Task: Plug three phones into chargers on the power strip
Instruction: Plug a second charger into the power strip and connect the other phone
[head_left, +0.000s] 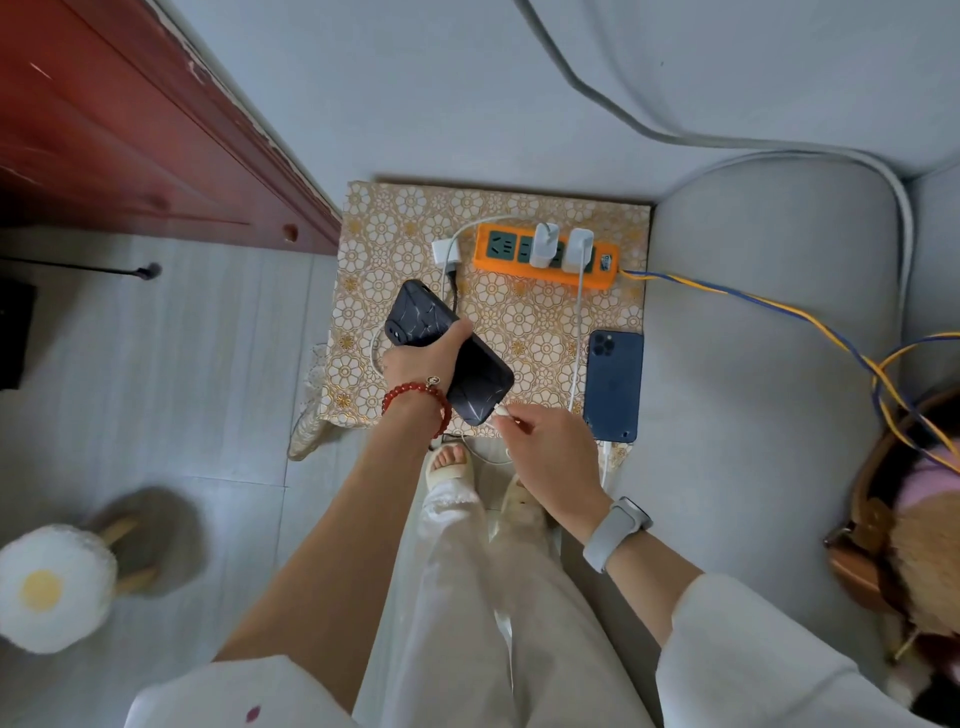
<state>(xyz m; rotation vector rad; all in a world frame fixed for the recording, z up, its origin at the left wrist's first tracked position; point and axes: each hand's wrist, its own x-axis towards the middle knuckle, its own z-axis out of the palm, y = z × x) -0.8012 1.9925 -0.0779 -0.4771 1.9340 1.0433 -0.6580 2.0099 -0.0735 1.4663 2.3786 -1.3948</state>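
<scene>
Head view: the left hand (423, 358) grips the black phone (451, 349) over the table (524, 322), fingers wrapped round it, at seven o'clock from the strip (545, 257). The right hand (550, 447) has its fingers pinching the white plug (503, 411) at the phone's near end — best to line plug and port up straight, then push gently.

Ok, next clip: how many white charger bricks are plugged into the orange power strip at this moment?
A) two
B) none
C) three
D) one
A: two white charger bricks stand in the orange power strip, while a third white charger lies on the patterned cloth beside the strip, not in a socket.
</scene>
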